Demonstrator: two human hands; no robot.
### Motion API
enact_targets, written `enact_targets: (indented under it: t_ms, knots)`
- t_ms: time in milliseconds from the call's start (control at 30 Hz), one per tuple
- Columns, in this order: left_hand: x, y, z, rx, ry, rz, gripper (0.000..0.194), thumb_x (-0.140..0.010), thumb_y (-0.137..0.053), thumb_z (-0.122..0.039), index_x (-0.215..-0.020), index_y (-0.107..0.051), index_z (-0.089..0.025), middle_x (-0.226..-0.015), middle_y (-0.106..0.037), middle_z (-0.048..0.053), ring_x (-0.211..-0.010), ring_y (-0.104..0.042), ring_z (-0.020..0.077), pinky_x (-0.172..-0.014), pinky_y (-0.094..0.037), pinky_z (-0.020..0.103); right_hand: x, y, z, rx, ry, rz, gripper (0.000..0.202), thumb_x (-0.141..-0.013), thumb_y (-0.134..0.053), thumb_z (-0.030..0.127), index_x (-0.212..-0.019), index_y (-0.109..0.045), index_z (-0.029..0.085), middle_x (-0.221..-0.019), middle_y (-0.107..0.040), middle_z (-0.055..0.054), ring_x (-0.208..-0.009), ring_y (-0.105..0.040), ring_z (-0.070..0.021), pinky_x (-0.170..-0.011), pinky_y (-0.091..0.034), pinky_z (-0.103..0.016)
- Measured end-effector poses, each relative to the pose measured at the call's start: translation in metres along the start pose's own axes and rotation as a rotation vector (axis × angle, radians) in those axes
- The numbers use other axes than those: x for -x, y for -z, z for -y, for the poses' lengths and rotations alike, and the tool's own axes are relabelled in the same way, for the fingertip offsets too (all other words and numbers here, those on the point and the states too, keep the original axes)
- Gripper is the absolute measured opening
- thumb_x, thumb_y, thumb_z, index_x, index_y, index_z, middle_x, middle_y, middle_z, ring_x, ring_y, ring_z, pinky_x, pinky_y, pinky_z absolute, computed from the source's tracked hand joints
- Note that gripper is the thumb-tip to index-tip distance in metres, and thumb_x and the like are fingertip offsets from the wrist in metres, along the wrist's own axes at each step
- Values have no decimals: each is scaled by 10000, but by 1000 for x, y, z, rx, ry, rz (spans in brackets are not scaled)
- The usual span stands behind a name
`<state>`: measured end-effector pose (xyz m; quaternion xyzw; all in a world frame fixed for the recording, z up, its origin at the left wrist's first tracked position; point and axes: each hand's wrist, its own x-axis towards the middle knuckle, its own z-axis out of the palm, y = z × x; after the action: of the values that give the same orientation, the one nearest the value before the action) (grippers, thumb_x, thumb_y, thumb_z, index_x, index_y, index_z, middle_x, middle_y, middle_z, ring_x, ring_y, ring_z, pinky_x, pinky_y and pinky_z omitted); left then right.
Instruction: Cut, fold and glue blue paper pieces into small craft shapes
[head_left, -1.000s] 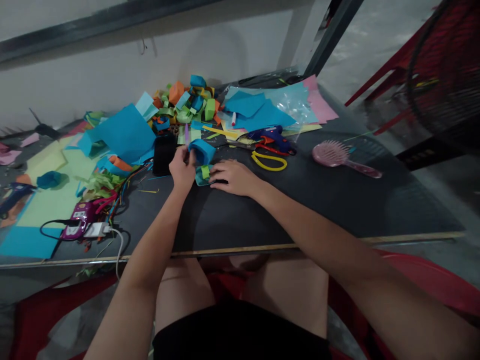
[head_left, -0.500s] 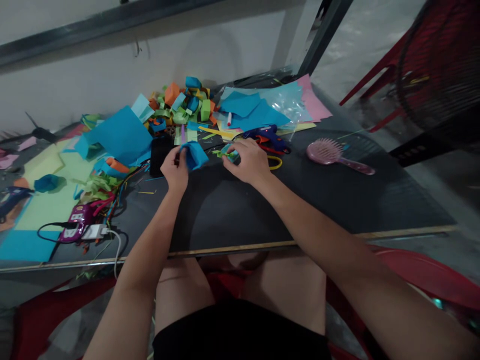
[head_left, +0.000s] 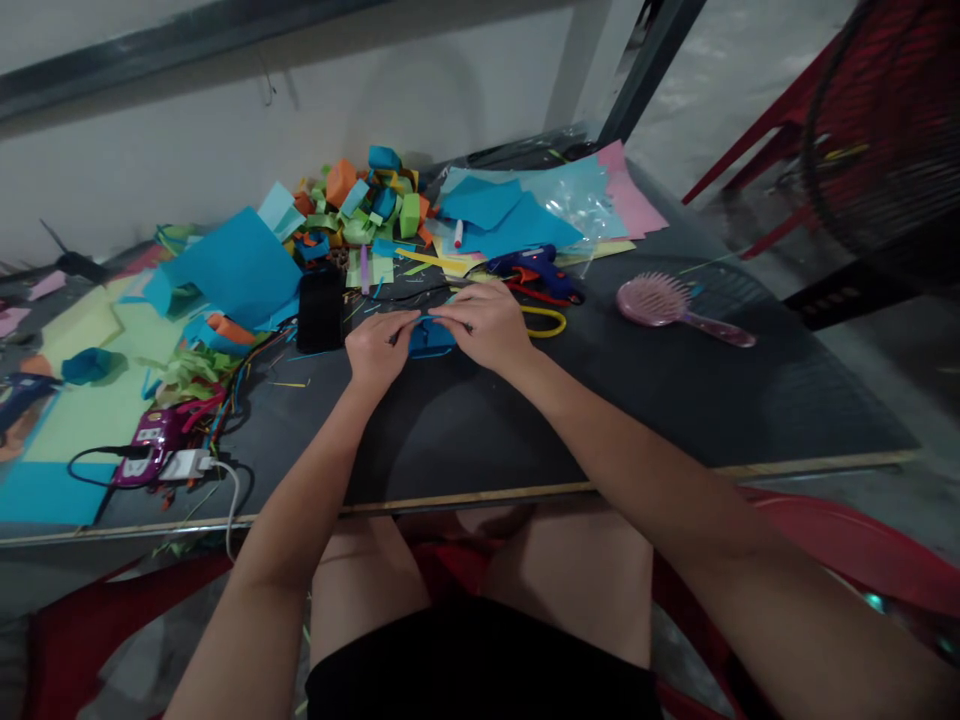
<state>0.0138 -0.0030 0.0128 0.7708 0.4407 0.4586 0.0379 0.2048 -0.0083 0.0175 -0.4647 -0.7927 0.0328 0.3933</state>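
A folded piece of blue paper (head_left: 430,338) is between my hands over the middle of the dark table. My left hand (head_left: 381,348) pinches its left side near the top edge. From the other side my right hand (head_left: 487,325) presses thumb and fingers on the same paper, partly hiding it. Just left of my left hand lies a black phone (head_left: 320,310). Scissors with a yellow handle (head_left: 546,322) lie beside my right hand, and a blue glue gun (head_left: 534,265) rests behind it.
Several small folded paper pieces (head_left: 360,205) are heaped by the wall. Blue sheets (head_left: 510,222) lie at the back right, and a pink hairbrush (head_left: 679,308) sits on the right. A purple power strip (head_left: 154,440) with cables is at left. A fan (head_left: 885,160) stands at right.
My left hand has moved right with the blue paper and met my right hand. The paper has turned and lowered between them. The green scrap by my right fingers no longer shows.
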Motion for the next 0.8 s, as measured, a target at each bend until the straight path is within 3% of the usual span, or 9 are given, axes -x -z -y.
enact_targets:
  t_ms: [200,333,433,567,667,800]
  knots:
    - [-2,3,-8,167,171,48,147,-831,-658,-326,-872,-770,-240,-872,-764,43,-816,-708,189,-760,-568,336,-1,2,-2,7,-48,-18,230,-894,-574,349,-962,-787,297,-902,-635,-96,-910,-577,-282,-850,-405,-476]
    - [-7,0,-6,416,298,82,323,-791,-678,-477,-976,-745,-220,-1006,-751,61,-904,-698,196,-768,-564,317,-1,4,1,-52,-132,-75,236,-890,-581,391,-987,-783,315,-902,-622,-83,-893,-577,-269,-819,-431,-450]
    - [-9,-6,-1,680,358,233,455,-897,-491,-574,-1115,-691,-228,-1129,-718,76,-1049,-673,217,-850,-556,354,-1,1,4,-106,-161,-106,237,-889,-585,425,-1014,-771,349,-897,-633,-60,-878,-590,-252,-808,-456,-428]
    - [-5,-11,4,857,489,487,573,-957,-283,-609,-1106,-678,-222,-947,-745,83,-944,-708,229,-787,-578,390,1,0,10,-157,-136,-110,252,-885,-589,451,-1023,-770,341,-904,-666,-58,-884,-605,-242,-817,-486,-415]
    - [-4,-8,1,885,502,523,629,-945,-234,-648,-1149,-653,-227,-906,-738,82,-904,-714,224,-765,-584,383,-1,8,11,-197,-102,-102,325,-908,-539,467,-1122,-733,319,-977,-707,-62,-961,-607,-259,-859,-493,-438]
    - [-12,3,-4,784,418,466,810,-886,-118,-742,-1245,-606,-204,-996,-723,120,-881,-712,224,-719,-590,366,-4,24,0,-269,-58,-61,437,-943,-435,453,-1315,-600,291,-1181,-686,-67,-1111,-586,-271,-921,-475,-464]
